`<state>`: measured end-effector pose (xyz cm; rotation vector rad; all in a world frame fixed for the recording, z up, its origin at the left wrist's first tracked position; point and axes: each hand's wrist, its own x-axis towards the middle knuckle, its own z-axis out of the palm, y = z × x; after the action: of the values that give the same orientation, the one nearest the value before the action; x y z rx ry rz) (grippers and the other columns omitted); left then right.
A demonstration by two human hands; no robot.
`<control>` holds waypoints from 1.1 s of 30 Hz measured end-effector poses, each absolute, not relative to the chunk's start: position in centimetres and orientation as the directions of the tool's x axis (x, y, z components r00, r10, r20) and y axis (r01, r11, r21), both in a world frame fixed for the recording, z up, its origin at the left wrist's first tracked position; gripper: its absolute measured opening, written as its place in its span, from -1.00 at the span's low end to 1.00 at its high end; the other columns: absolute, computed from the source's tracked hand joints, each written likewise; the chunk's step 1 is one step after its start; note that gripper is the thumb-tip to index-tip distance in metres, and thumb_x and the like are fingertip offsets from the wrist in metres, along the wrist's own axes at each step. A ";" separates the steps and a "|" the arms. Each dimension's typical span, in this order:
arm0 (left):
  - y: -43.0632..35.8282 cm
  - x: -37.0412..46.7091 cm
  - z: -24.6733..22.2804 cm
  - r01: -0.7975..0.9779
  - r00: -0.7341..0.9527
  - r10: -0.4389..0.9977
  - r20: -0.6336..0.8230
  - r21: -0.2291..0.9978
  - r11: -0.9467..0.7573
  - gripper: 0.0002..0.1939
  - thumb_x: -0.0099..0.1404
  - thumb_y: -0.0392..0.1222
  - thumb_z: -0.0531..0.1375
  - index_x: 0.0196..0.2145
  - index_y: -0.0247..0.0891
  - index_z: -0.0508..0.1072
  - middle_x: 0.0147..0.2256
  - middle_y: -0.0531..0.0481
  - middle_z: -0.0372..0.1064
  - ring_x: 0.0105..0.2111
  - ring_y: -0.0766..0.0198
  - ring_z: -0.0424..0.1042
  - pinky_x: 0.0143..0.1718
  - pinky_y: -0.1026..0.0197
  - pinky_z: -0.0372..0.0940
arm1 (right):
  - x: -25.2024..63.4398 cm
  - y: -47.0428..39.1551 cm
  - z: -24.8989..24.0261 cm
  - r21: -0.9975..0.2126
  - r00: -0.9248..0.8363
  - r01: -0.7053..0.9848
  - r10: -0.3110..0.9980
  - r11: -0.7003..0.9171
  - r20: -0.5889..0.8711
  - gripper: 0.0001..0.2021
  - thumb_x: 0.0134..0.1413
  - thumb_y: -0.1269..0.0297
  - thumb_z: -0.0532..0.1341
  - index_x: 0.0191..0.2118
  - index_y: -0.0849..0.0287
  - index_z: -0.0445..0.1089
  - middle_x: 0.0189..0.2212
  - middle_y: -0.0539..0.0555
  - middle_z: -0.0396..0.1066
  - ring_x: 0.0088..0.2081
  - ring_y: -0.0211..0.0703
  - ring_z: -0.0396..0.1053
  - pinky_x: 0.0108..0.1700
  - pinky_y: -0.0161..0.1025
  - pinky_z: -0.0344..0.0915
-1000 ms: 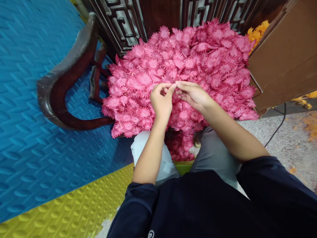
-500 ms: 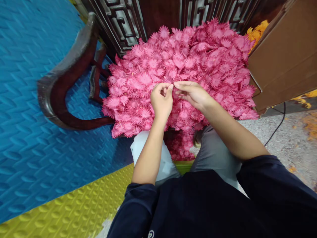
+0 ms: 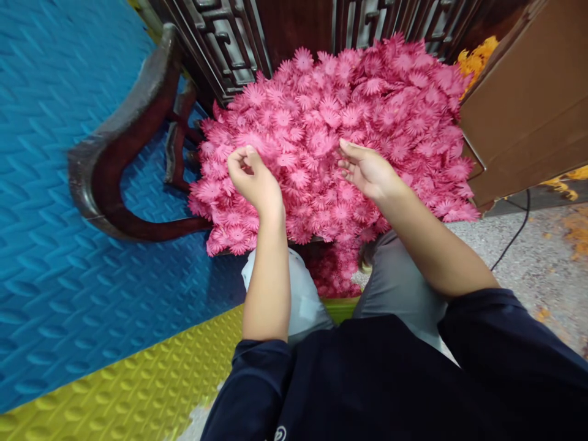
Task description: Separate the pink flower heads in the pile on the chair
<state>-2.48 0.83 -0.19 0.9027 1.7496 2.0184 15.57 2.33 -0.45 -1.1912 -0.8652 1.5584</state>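
Observation:
A wide heap of pink artificial flowers [image 3: 349,116] lies in front of me, with thin pointed petals. Over the left part of the heap is my left hand [image 3: 252,177], thumb and forefinger pinched together. A pink flower [image 3: 257,144], smeared by motion, shows at those fingertips. My right hand [image 3: 367,171] is over the middle of the heap, thumb against forefinger, other fingers loosely curled. Another blurred pink flower [image 3: 323,143] is at its fingertips, hard to tell from the heap behind. The two hands are apart.
A dark curved wooden chair arm [image 3: 103,184] stands left, on blue matting [image 3: 41,263] with a yellow strip [image 3: 151,367]. Behind is a carved wooden panel [image 3: 298,30]. A brown cardboard box [image 3: 528,104] stands right, near orange flowers [image 3: 478,61] and a black cable [image 3: 512,236].
My hands were together at the fingertips over the middle of the heap. The left has moved away to the left; the right has shifted slightly right.

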 end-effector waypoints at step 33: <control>-0.6 1.1 -1.3 0.064 -0.243 0.923 0.299 0.954 -0.292 -0.83 0.10 -0.42 0.25 -0.59 -0.25 0.45 -0.59 0.13 0.23 -0.53 0.42 0.18 -0.42 0.31 0.13 | 14.1 0.8 0.5 -0.892 -0.258 -0.293 0.927 -0.344 -0.273 -0.89 -0.09 0.33 0.37 -0.40 0.19 0.46 -0.50 -0.07 0.44 -0.45 -0.41 0.35 -0.27 -0.37 0.33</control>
<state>1.12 -0.58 -1.26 1.3220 1.2582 1.6149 14.06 0.83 0.50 -1.0599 -0.9258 1.7433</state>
